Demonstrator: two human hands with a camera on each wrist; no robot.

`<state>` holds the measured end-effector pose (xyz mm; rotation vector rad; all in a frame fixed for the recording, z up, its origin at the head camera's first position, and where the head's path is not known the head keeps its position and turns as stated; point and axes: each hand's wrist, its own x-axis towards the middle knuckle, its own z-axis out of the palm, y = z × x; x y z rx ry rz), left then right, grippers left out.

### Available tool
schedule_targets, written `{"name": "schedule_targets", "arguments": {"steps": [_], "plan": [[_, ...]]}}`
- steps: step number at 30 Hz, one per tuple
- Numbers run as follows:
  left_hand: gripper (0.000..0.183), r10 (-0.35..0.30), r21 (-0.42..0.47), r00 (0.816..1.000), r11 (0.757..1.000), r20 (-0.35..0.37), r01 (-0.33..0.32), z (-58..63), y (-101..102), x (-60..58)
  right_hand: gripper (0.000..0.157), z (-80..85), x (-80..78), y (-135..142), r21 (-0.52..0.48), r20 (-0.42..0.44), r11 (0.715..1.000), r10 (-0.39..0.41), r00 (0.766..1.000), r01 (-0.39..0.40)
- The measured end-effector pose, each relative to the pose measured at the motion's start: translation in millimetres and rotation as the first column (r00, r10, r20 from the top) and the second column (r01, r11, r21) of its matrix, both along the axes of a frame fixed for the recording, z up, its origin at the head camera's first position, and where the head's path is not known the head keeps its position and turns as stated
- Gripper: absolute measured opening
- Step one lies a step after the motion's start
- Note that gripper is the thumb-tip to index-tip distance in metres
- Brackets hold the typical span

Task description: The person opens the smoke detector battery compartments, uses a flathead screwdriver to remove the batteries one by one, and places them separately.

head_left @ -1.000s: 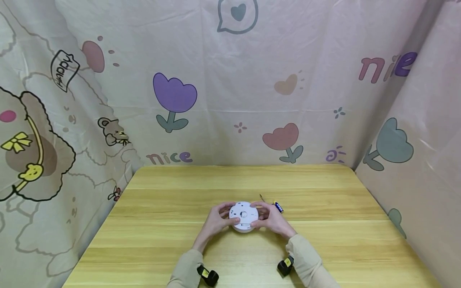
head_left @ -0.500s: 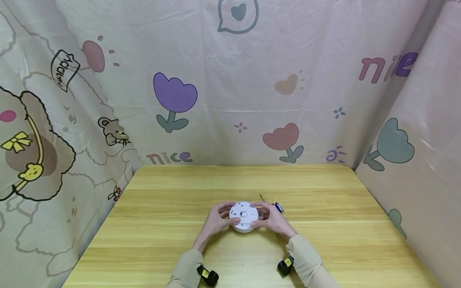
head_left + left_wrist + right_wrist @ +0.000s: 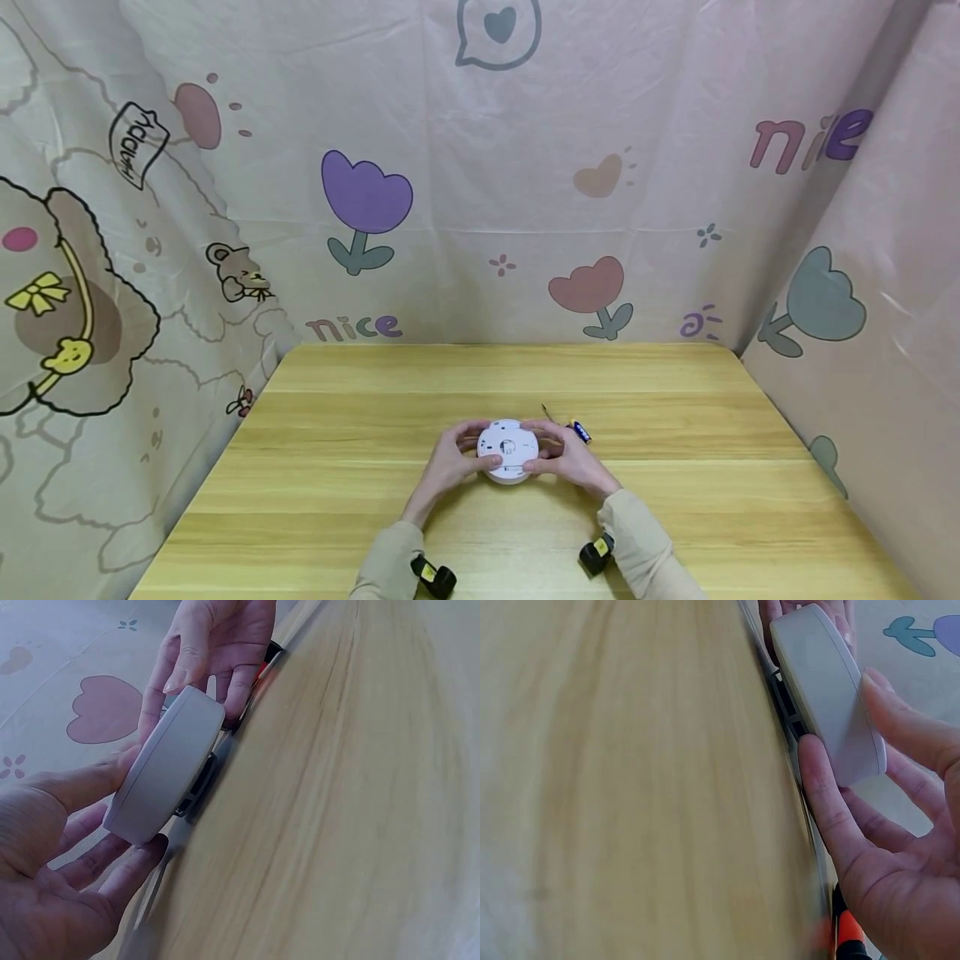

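A round white plastic disc-shaped device (image 3: 517, 452), like a smoke detector, is held level just over the table between both hands. Slots and small marks show on its upper face, and a black part (image 3: 196, 786) juts from its underside in the wrist views. My left hand (image 3: 450, 457) grips its left side, thumb on the top face and fingers around the rim. On the opposite side my right hand (image 3: 566, 454) holds it the same way, with a fingertip under the lower edge (image 3: 819, 761).
Just beyond the right hand lie a thin dark-tipped shaft (image 3: 545, 412) and a small blue-and-yellow item (image 3: 580, 431). An orange-and-black handle (image 3: 850, 930) shows below the right hand in the right wrist view. The wooden table (image 3: 337, 400) meets a printed curtain (image 3: 487, 167) behind.
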<state>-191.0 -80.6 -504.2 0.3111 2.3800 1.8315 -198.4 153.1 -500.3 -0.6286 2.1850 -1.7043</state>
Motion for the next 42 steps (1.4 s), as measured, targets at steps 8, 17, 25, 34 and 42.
{"name": "schedule_targets", "arguments": {"steps": [8,17,25,34,42], "plan": [[0.07,-0.006,-0.03,1.0,1.0,0.002,0.006,1.5,-0.7,1.0,0.07,-2.9,-0.7,0.9,0.036,-0.014,0.999,-0.039,0.999,0.039],[0.068,-0.016,-0.023,1.0,1.0,-0.003,0.016,1.5,-1.4,4.0,0.057,14.2,7.4,-2.3,0.022,0.079,0.997,-0.073,0.994,0.072],[0.061,-0.006,-0.045,1.0,0.999,-0.007,0.006,11.5,-0.9,8.4,0.045,19.3,11.6,-2.1,-0.011,0.144,0.994,-0.109,0.983,0.112],[0.06,0.025,-0.043,1.0,0.999,-0.01,-0.025,5.5,0.0,4.7,0.047,-4.8,0.5,0.9,-0.075,0.154,0.989,-0.113,0.982,0.126],[0.055,0.088,-0.059,0.995,0.994,-0.041,-0.091,4.4,2.7,3.9,0.047,-7.5,-0.6,-0.7,-0.129,0.116,0.981,-0.134,0.984,0.148]]}}
